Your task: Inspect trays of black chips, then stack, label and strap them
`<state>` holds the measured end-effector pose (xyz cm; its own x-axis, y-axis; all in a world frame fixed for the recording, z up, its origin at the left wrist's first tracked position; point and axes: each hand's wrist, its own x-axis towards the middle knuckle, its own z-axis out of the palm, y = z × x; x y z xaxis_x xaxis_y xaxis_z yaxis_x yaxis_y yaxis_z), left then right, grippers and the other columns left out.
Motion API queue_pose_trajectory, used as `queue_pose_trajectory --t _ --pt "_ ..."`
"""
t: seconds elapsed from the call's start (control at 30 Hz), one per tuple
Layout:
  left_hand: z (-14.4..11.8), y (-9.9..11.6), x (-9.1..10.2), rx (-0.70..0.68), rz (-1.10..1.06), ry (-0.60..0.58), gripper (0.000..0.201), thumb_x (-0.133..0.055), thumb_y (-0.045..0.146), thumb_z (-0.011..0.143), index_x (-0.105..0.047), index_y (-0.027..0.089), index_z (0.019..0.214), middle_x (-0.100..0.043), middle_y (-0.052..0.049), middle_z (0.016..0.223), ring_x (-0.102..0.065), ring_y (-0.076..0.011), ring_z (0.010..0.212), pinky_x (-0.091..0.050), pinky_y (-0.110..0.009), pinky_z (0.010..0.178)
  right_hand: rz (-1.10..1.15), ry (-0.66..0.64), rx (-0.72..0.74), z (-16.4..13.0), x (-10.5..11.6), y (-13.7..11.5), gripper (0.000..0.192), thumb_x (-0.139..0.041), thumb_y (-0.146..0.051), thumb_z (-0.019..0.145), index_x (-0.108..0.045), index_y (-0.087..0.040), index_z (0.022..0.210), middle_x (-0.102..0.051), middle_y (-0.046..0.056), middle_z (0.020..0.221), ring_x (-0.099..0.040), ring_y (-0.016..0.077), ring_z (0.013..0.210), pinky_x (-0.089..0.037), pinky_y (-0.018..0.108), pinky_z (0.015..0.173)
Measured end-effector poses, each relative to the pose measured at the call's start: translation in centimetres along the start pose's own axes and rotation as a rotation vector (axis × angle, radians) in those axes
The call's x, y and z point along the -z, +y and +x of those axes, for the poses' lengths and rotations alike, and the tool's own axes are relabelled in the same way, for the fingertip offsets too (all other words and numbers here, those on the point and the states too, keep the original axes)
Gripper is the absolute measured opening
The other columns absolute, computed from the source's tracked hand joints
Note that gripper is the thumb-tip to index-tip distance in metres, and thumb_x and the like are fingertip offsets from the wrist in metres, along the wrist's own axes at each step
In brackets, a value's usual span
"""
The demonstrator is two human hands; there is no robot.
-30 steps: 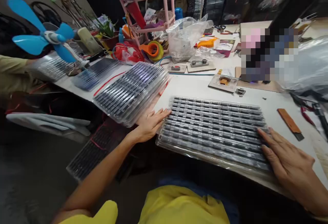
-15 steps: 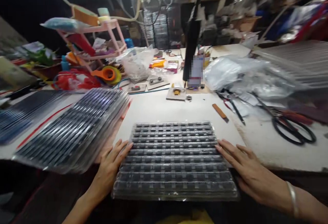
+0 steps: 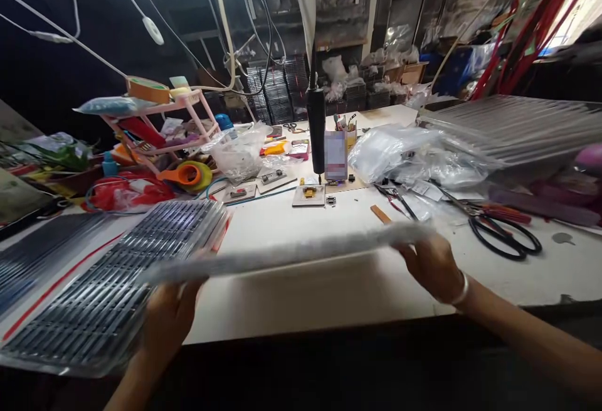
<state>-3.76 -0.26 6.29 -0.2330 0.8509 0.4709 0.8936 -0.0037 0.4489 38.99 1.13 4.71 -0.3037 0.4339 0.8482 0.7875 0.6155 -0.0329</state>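
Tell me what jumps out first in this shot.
A clear plastic tray, blurred and seen nearly edge-on, held above the white table between the left hand and the right hand. To its left, a stack of ribbed trays fans over the table's near edge. Farther back on the right lie black-handled scissors, and a pink rack stands at the left rear.

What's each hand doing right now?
Left hand: closed on the left end of the tray, lifted edge-on above the table.
Right hand: closed on the tray's right end.
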Motion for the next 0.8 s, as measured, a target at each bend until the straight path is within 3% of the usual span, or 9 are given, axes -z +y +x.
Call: queue_pose_trajectory --t 0.07,0.1,0.23,0.33,0.4,0.5,0.6,0.7,0.8 --pt "1.8 1.2 -0.1 -0.002 -0.008 0.052 0.047 -0.035 0.044 0.089 -0.068 0.011 0.096 -0.067 -0.005 0.068 -0.061 -0.0197 0.062 -0.049 -0.027 0.06 -0.043 0.007 -0.21 1.9 -1.2 0.2 0.026 -0.037 -0.029 0.098 -0.057 -0.013 0.096 -0.062 0.005 0.06 -0.058 0.0184 0.051 -0.04 0.029 0.05" --pt "2.4 1.5 -0.4 -0.007 -0.007 0.037 0.047 -0.035 0.045 0.09 -0.068 0.012 0.1 -0.069 -0.005 0.074 -0.064 -0.0198 0.068 -0.049 -0.026 0.063 -0.041 -0.065 -0.314 2.4 -1.9 0.2 0.032 -0.035 -0.034 0.099 -0.058 -0.013 0.092 -0.06 0.003 0.057 -0.056 0.0179 0.047 -0.037 0.028 0.047" --pt "2.9 1.3 -3.1 0.048 0.046 -0.231 0.046 -0.037 0.047 0.088 -0.071 0.019 0.098 -0.073 -0.007 0.094 -0.067 -0.0245 0.088 -0.049 -0.027 0.071 -0.074 -0.6 -0.612 1.9 -4.4 0.1 0.04 -0.033 -0.039 0.099 -0.057 -0.017 0.075 -0.062 0.006 0.06 -0.06 0.0192 0.053 -0.036 0.028 0.05" --pt "2.0 0.4 -5.4 0.057 0.074 -0.363 0.043 -0.037 0.043 0.087 -0.072 0.02 0.093 -0.074 -0.008 0.09 -0.068 -0.0261 0.084 -0.048 -0.029 0.069 -0.185 -0.826 -0.706 0.5 -5.5 -0.1 0.034 -0.037 -0.037 0.098 -0.061 -0.016 0.085 -0.068 0.009 0.07 -0.065 0.0236 0.066 -0.037 0.029 0.054" --pt "0.8 -0.2 -6.0 0.077 0.09 -0.402 0.047 -0.035 0.043 0.088 -0.067 0.017 0.11 -0.073 -0.01 0.095 -0.067 -0.0269 0.087 -0.048 -0.032 0.072 -0.201 -0.861 -0.727 -0.7 -5.6 -0.5 0.033 -0.036 -0.037 0.098 -0.061 -0.016 0.097 -0.069 0.009 0.071 -0.066 0.0247 0.069 -0.038 0.029 0.056" --pt "-1.4 -0.6 -5.7 0.047 0.081 -0.428 0.058 -0.033 0.046 0.09 -0.044 0.014 0.138 -0.07 -0.011 0.104 -0.065 -0.0275 0.094 -0.047 -0.036 0.08 -0.17 -0.819 -0.704 -2.8 -4.8 -1.2 0.04 -0.031 -0.038 0.098 -0.055 -0.014 0.119 -0.068 0.007 0.07 -0.066 0.025 0.068 -0.041 0.031 0.058" --pt "-2.9 -0.4 -5.2 -0.007 0.039 -0.422 0.056 -0.031 0.043 0.092 -0.044 0.014 0.138 -0.069 -0.012 0.105 -0.061 -0.0281 0.098 -0.043 -0.042 0.088 -0.2 -0.741 -0.631 -4.3 -4.2 -1.4 0.049 -0.024 -0.039 0.099 -0.052 -0.011 0.127 -0.07 0.01 0.075 -0.066 0.0271 0.067 -0.045 0.034 0.059" --pt "-2.7 -0.4 -5.3 0.024 -0.025 -0.438 0.053 -0.033 0.039 0.092 -0.048 0.011 0.135 -0.067 -0.015 0.11 -0.059 -0.0301 0.103 -0.04 -0.048 0.094 -0.26 -0.786 -0.613 -4.3 -4.5 -1.1 0.054 -0.02 -0.042 0.098 -0.054 -0.01 0.128 -0.068 0.01 0.067 -0.065 0.0293 0.06 -0.046 0.037 0.055" --pt "-1.9 -1.1 -5.0 0.032 -0.124 -0.484 0.053 -0.036 0.04 0.092 -0.046 0.012 0.137 -0.062 -0.014 0.123 -0.056 -0.0276 0.112 -0.039 -0.046 0.099 -0.279 -0.807 -0.591 -3.9 -4.9 -0.8 0.058 -0.02 -0.045 0.098 -0.053 -0.009 0.129 -0.067 0.01 0.065 -0.065 0.0308 0.06 -0.047 0.039 0.053"
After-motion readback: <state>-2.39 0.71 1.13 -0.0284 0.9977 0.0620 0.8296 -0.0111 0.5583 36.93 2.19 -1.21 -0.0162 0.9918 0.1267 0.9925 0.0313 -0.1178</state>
